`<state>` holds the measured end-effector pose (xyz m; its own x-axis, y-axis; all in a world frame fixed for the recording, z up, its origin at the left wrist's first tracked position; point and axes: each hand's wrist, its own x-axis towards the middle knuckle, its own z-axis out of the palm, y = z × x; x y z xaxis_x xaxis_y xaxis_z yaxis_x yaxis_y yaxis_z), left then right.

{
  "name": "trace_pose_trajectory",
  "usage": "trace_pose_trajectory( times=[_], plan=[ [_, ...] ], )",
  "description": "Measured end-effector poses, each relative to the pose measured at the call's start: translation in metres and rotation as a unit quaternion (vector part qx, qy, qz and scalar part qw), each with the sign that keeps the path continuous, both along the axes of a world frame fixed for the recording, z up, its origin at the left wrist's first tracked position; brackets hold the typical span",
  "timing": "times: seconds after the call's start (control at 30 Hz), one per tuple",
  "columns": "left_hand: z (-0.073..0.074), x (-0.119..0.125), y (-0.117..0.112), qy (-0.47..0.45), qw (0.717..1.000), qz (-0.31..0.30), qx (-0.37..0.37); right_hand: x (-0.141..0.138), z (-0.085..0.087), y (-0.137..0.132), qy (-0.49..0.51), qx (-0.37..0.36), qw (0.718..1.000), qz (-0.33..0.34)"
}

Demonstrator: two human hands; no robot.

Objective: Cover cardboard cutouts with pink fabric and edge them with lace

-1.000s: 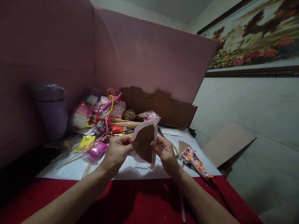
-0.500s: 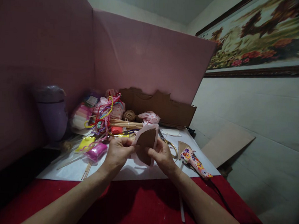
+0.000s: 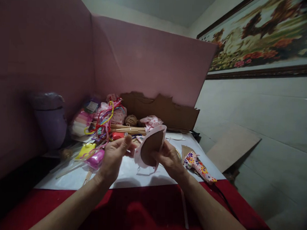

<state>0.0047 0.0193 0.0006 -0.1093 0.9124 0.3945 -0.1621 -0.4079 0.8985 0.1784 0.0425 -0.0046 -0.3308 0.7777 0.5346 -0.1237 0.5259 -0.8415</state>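
A brown cardboard cutout with pale pink fabric around its edge stands tilted above the white sheet. My right hand grips its right side, thumb on the brown face. A thin loop or strip dangles below its lower edge. Just left of the piece is my left hand, apart from it, thumb raised and fingers loosely bent, with nothing visible in them. Beyond my right hand lie scissors, mostly hidden, with part of a gold handle showing. A flower-patterned glue gun rests on the right, by a cardboard scrap.
Behind the hands are bamboo sticks, a twine ball, pipe cleaners and crumpled pink fabric. Yellow and magenta packets lie left. Torn cardboard leans at the back. A white strip lies on red cloth.
My left hand has let go of the cardboard piece and moved slightly left. The piece has turned and tilted in my right hand. The view has shifted slightly.
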Motion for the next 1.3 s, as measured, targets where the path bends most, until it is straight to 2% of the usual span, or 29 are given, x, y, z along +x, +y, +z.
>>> trace_pose_trajectory(
  times=[0.07,0.1,0.17,0.23,0.3,0.43,0.53,0.67,0.77,0.87,0.93,1.07,1.3],
  plan=[
    [0.006,0.0,-0.004,-0.081,0.994,-0.067,-0.007,-0.001,0.002,-0.004,0.014,-0.039,0.994,0.097],
    [0.009,0.001,-0.006,-0.113,0.986,-0.121,-0.019,-0.003,0.002,-0.006,0.014,-0.054,0.99,0.129],
    [0.013,0.005,-0.013,-0.142,0.954,-0.251,-0.083,-0.008,-0.002,-0.009,0.001,-0.085,0.986,0.147],
    [0.013,0.009,-0.018,-0.142,0.927,-0.325,-0.124,-0.013,-0.007,-0.011,-0.015,-0.121,0.983,0.136],
    [0.011,0.012,-0.019,-0.132,0.932,-0.313,-0.125,-0.017,-0.013,-0.011,-0.021,-0.144,0.981,0.126],
    [0.004,0.014,-0.014,-0.129,0.959,-0.225,-0.115,-0.022,-0.02,-0.01,-0.021,-0.146,0.985,0.094],
    [0.002,0.013,-0.01,-0.123,0.96,-0.224,-0.113,-0.025,-0.022,-0.011,-0.019,-0.14,0.987,0.075],
    [0.002,0.01,-0.009,-0.107,0.96,-0.233,-0.108,-0.025,-0.021,-0.012,-0.023,-0.131,0.987,0.091],
    [0.004,0.006,-0.007,-0.118,0.964,-0.216,-0.102,-0.018,-0.015,-0.01,-0.033,-0.079,0.992,0.095],
    [0.004,0.002,-0.005,-0.106,0.963,-0.221,-0.111,-0.01,-0.006,-0.008,-0.017,-0.007,1.0,-0.024],
    [0.004,0.002,-0.005,-0.082,0.958,-0.244,-0.124,-0.007,0.001,-0.007,0.008,-0.002,0.997,-0.081],
    [0.001,0.002,-0.005,-0.065,0.947,-0.276,-0.15,-0.004,0.008,-0.004,0.023,-0.055,0.997,-0.044],
    [-0.003,0.003,-0.005,-0.043,0.939,-0.299,-0.162,-0.003,0.004,0.001,0.056,-0.145,0.986,0.061]
  ],
)
